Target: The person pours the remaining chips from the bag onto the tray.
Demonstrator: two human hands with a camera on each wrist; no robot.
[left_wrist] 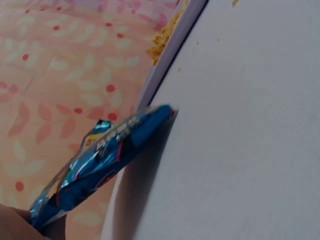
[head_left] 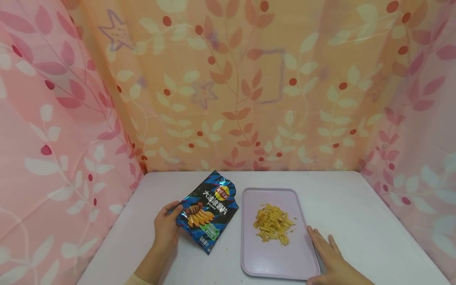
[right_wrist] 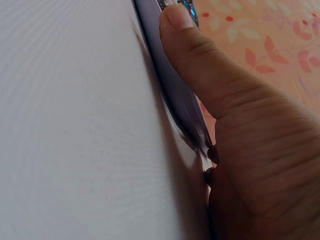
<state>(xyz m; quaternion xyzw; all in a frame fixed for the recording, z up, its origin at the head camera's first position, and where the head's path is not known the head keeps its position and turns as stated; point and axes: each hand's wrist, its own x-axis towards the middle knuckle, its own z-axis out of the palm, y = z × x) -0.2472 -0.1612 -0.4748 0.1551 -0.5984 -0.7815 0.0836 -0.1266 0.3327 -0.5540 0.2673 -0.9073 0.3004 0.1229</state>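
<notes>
My left hand (head_left: 167, 227) pinches a blue and black potato chip bag (head_left: 210, 211) by its left edge, thumb on the printed front. The bag tilts, with a jagged torn edge at its upper right. In the left wrist view the chip bag (left_wrist: 100, 165) appears side-on, its far corner close over the table. A pile of broken potato chips (head_left: 273, 223) lies on a pale purple tray (head_left: 278, 263) to the right of the bag. My right hand (head_left: 331, 257) rests along the tray's right side, fingers extended, with the thumb (right_wrist: 190, 45) at its near rim in the right wrist view.
The tray stands on a white table (head_left: 370, 221). A few crumbs (left_wrist: 179, 70) lie on the table between bag and tray. Patterned curtains (head_left: 228, 87) with leaves and berries close off the back and both sides.
</notes>
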